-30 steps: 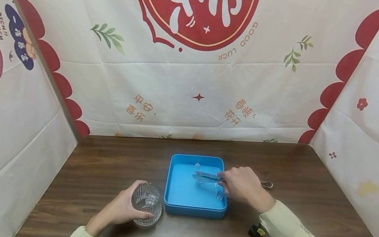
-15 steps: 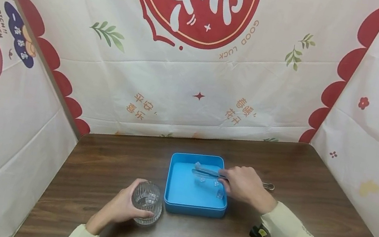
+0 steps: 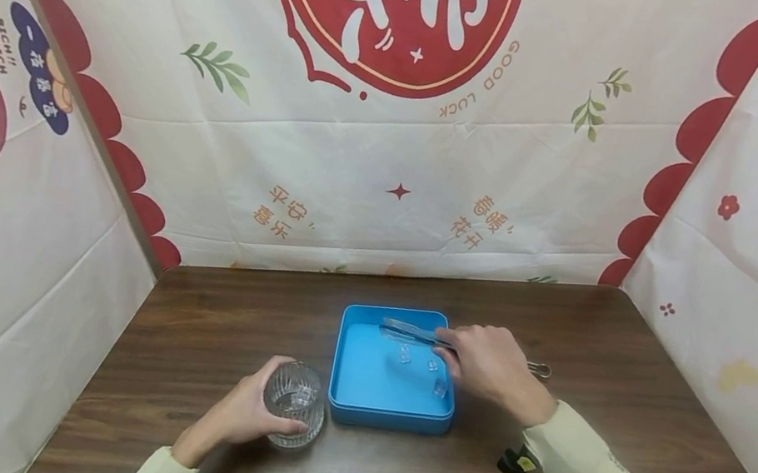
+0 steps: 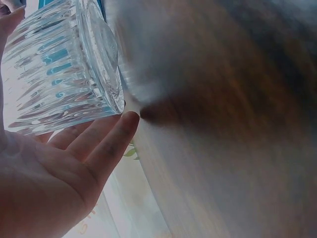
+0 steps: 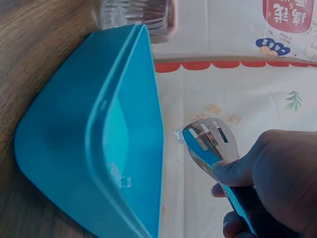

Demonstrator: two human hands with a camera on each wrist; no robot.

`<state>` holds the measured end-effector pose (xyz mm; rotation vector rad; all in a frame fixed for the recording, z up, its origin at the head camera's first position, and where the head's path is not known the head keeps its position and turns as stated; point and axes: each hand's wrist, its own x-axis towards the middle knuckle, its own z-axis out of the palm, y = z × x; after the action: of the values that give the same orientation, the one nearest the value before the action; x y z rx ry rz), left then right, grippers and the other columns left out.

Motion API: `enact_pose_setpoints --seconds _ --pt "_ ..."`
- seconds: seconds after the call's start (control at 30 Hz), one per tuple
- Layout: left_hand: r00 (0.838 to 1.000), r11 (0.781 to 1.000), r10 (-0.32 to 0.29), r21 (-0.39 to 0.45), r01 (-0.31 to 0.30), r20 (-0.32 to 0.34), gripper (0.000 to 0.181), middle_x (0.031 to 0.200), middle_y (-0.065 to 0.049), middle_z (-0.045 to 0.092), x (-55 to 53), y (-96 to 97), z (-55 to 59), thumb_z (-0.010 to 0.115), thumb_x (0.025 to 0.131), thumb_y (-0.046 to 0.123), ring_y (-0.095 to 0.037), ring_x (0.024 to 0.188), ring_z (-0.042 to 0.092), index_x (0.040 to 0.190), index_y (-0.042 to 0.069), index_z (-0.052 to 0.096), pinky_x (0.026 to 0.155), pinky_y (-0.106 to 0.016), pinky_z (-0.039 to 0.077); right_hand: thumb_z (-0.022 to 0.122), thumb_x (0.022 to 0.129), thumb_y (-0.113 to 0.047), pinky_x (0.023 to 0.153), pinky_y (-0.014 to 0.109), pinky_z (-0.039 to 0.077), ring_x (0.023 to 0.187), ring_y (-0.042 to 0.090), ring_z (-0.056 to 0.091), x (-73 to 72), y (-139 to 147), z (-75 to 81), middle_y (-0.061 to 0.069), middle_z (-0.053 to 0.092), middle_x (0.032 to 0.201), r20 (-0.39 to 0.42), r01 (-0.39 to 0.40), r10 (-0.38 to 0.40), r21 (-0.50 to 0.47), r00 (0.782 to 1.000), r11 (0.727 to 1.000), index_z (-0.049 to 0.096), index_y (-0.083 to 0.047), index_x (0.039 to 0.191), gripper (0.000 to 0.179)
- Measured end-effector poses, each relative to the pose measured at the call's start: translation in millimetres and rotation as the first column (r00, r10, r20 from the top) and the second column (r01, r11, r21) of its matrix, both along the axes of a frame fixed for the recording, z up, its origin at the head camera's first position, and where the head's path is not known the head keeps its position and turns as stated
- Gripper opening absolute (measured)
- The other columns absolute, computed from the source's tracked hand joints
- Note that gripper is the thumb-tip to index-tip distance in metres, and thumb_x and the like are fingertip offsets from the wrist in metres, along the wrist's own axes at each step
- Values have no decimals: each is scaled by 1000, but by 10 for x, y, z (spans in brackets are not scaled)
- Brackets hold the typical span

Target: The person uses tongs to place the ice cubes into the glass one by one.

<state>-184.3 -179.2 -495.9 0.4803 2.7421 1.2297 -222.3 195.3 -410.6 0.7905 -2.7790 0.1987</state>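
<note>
In the head view my left hand (image 3: 251, 408) holds a ribbed clear drinking glass (image 3: 289, 434), its thumb and fingers curved around the sides; something clear lies inside. The left wrist view shows the glass (image 4: 64, 69) upright on the table, fingers along its side near the base. My right hand (image 3: 488, 363) grips metal tongs (image 3: 408, 332) above a blue square tray (image 3: 385, 420). A small clear piece, apparently an ice cube (image 5: 180, 136), shows at the tips of the tongs (image 5: 210, 136) in the right wrist view. Several clear cubes (image 3: 440, 388) lie in the tray's right half.
The brown wooden table (image 3: 218, 327) stands against white printed cloth (image 3: 362, 157) at the back and both sides. The glass sits close to the tray's left front corner. A black wrist camera (image 3: 515, 465) hangs under the right wrist.
The tongs have risen slightly toward the tray's back, and the clear cube that lay near the back wall is now at their tips. My left hand and the glass have stayed in place.
</note>
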Motion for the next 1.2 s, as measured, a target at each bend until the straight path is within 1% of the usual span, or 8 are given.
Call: enact_pose_setpoints --seconds 0.23,0.5,0.67,0.77,0.9,0.97,1.1,1.2 --pt "1000 1000 4 2 -4 7 91 109 -5 66 7 8 5 91 61 49 -19 94 63 134 20 45 81 -40 52 71 90 -32 43 19 32 46 2 41 45 -23 101 8 75 104 -17 -9 8 -24 1000 1000 73 -14 119 34" --pt "1000 1000 3 8 -3 12 91 109 -4 65 13 7 9 91 62 50 -18 94 63 134 20 45 81 -38 52 72 90 -33 42 19 29 43 3 37 113 -119 223 8 76 101 -65 -38 38 -2 997 999 73 -13 118 35" --pt "1000 1000 -3 10 3 -2 90 109 -6 66 10 3 7 92 62 48 -18 94 63 133 19 45 81 -41 52 74 88 -33 42 17 30 46 3 43 160 -184 283 6 76 99 -101 -77 76 -6 992 997 73 -13 116 34" --pt "1000 1000 -5 6 5 -3 90 109 -6 65 7 -2 10 92 62 47 -19 94 63 134 19 45 82 -41 52 74 88 -33 43 16 30 48 5 49 184 -234 314 4 76 93 -128 -109 107 -6 986 994 74 -13 114 32" --pt "1000 1000 -4 -2 4 -1 91 109 -7 65 9 -5 15 92 62 48 -19 94 63 134 18 45 82 -41 52 74 88 -32 43 15 30 47 5 47 210 -316 347 1 73 81 -152 -159 156 -8 976 987 74 -14 109 28" --pt "1000 1000 -4 -1 4 -3 91 109 -7 66 12 -4 18 92 62 48 -19 94 63 134 18 45 82 -41 52 74 88 -32 43 15 29 47 5 47 220 -359 357 1 73 80 -158 -181 177 -12 972 983 74 -14 109 27" --pt "1000 1000 -5 2 5 -10 91 109 -7 66 17 -4 21 92 62 49 -19 94 63 134 17 45 82 -41 52 73 89 -32 43 14 30 47 5 49 239 -446 369 2 75 86 -167 -215 209 -19 964 976 74 -14 112 29" --pt "1000 1000 -3 1 3 -10 92 108 -7 66 17 -2 21 92 61 48 -20 94 63 134 18 45 82 -41 52 72 89 -33 44 14 30 48 5 49 253 -515 388 -2 73 80 -178 -240 233 -16 956 971 74 -16 107 24"
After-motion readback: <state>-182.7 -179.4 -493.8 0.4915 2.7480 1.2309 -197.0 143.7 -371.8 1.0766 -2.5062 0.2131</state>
